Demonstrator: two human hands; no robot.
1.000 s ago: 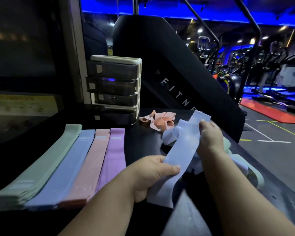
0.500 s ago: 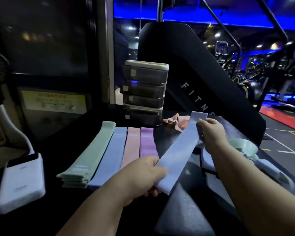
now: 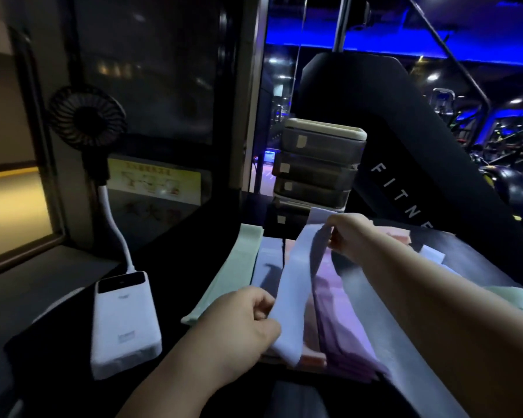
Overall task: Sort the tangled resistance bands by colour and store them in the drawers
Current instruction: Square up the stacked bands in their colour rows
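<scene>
Fingers of your left hand [image 3: 242,321] and right hand [image 3: 349,233] pinch the blue band [image 3: 296,285], which has swung across above the blue stack [image 3: 266,267]: lay it there.

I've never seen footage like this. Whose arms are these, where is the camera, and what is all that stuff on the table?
There is no machine here. These are a person's two bare arms, filmed by one wide-angle camera worn on the head and looking forward and down. The left hand pinches the near end of a pale blue band, and the right hand pinches its far end. They hold it above sorted stacks on the dark table: green stack, blue stack, pink stack and purple stack. Behind them stands a small drawer unit. On the left lies a white power bank, with a little fan rising from it on a bendy neck. A few unsorted bands lie to the right.
</scene>
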